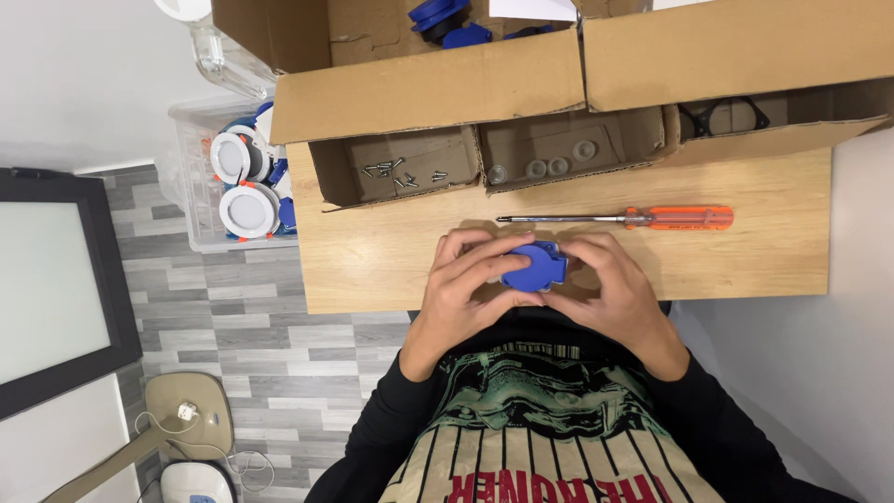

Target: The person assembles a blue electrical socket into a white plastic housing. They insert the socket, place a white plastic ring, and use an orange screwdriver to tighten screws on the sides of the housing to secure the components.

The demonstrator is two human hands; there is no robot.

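Both hands are wrapped around a small blue plastic part [534, 266], held right at the near edge of the wooden table [745, 270], just above the person's chest. The left hand [463, 289] grips it from the left with fingers curled over the top, and the right hand [610, 284] grips it from the right the same way, so each hand is closed on the part. Only the middle of the blue part shows between the fingers; the rest is hidden, so I can't tell its full shape.

Just beyond the hands a screwdriver [619, 219] with an orange handle lies flat on the table, shaft pointing left, not touched by either hand.

Further back there's a row of open cardboard boxes. The left box [396, 168] has a scatter of small screws [396, 172] in it. The middle box [573, 149] holds a few small grey round bits [559, 163]. The right box [745, 116] has a dark ring-shaped piece in it. Behind those, a bigger box [372, 37] holds more blue parts [442, 19].

Off the table's left side sits a clear plastic bin [200, 186] with white round fittings [247, 210] inside, standing on a grey plank floor [251, 326].
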